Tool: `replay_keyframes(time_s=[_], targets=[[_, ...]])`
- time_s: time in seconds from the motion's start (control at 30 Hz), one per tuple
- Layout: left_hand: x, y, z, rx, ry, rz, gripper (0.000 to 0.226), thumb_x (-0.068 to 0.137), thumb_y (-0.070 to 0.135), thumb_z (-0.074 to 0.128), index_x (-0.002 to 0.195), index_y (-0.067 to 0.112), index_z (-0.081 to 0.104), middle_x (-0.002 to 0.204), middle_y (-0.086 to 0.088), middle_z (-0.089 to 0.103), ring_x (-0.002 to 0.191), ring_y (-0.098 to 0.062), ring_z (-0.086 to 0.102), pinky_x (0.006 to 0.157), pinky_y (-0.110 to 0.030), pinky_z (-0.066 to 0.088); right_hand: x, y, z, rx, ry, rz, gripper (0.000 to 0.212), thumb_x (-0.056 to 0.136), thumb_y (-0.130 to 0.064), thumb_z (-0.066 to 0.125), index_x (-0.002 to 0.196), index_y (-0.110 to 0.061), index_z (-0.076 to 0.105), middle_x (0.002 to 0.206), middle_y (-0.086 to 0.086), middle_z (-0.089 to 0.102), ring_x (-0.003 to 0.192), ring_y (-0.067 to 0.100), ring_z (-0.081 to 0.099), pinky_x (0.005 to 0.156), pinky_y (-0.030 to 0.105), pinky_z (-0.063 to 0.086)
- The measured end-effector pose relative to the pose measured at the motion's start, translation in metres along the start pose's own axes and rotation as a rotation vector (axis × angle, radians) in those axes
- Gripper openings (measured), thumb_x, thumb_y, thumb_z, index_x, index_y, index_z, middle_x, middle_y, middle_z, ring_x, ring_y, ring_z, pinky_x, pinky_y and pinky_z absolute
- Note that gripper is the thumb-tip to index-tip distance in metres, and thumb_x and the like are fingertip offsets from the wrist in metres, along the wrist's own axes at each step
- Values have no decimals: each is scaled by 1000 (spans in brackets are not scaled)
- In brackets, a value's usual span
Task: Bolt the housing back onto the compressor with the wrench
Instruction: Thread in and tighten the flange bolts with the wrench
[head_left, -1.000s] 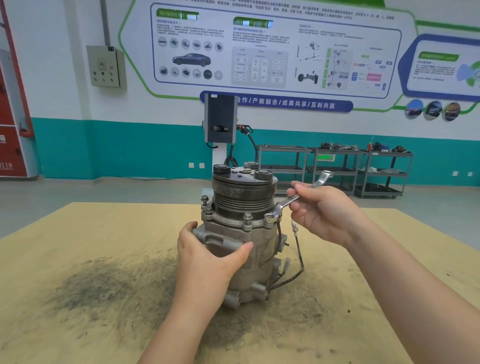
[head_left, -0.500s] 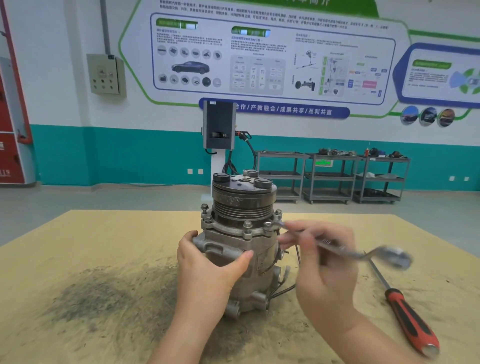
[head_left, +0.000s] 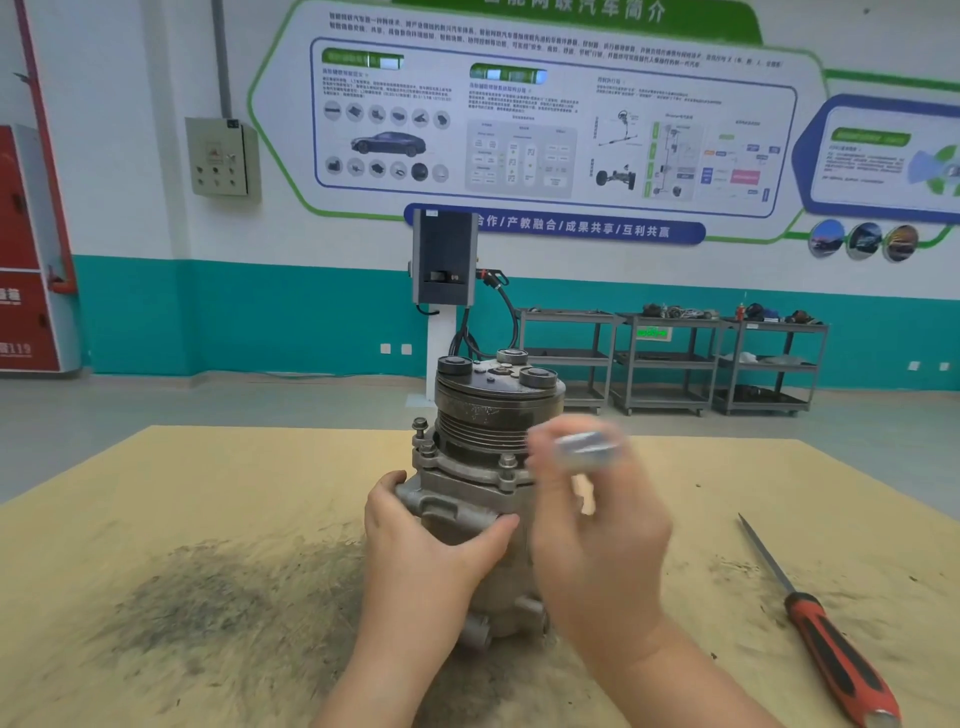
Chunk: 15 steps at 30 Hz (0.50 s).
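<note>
Since half a second ago: right hand (head_left: 597, 525) swung in from the right, now directly in front of the compressor's (head_left: 488, 499) right side; wrench (head_left: 584, 448) no longer sticking out to the right, now a motion-blurred silver streak at the fingertips beside the ribbed pulley. Left hand (head_left: 426, 540) unchanged.

Right hand curled round the wrench, grip blurred; can't tell which end sits on a bolt, or whether it touches one at all. Right-side flange bolt hidden behind that hand.

Left hand clamped on the compressor body below the housing (head_left: 467, 470), thumb across the front, fingers wrapped round the left side and out of sight.

Compressor upright mid-table on the yellow board (head_left: 208, 493), lower body mostly covered by both hands. Housing seated on top of the body; three flange bolts visible at left and front. Dark grime patch left of it.

Red-handled screwdriver (head_left: 831, 654) lying well apart at right, handle end cut off near the bottom edge.
</note>
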<state>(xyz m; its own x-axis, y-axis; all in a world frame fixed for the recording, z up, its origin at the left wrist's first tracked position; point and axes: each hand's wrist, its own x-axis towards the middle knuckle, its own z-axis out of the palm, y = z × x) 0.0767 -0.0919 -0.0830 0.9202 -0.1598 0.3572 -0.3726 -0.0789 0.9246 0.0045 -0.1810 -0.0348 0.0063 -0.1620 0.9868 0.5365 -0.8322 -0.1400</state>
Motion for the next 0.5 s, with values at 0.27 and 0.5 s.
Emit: replay_keyframes(time_s=[0.27,0.5], targets=[[0,-2,-3,5,-6,32,113,60,44,91,148,19,25,135,8,43,119,-11,44,95,-26,39,31,27,-37,575,283,909,25,100,4,31,100,-19,41,60,4,65,45,16,54,45,23,44],[0,-3,-3,15,15,58,113,60,44,91,149,17,26,141,4,43,127,-17,46,101,-29,41,27,48,-42,845,261,1143,18,97,3,33,98,-11,44,61,10,61,45,19,51,43,23,42]])
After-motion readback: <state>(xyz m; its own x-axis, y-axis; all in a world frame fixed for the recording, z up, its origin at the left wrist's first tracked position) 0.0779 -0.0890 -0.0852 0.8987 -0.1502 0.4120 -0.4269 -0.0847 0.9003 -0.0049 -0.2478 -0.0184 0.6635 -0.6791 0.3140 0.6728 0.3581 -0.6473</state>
